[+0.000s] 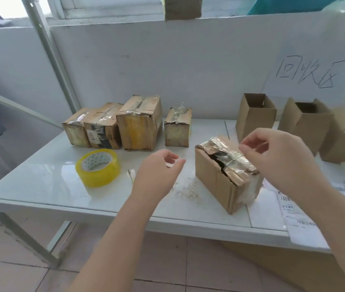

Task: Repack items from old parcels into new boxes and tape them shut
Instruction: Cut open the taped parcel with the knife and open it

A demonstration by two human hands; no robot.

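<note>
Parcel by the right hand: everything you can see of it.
Brown cardboard parcel, top wrapped in crinkled clear tape with a dark jagged tear. White wrapping shows at its near right end. It sits angled on the white table, right of the yellow tape roll. The right hand is over its top; contact unclear.

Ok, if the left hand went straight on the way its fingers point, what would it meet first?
Probably the torn taped parcel: the left hand points right, toward its near cardboard side, and the gap between them looks free. Depth is hard to judge from one view.
</note>
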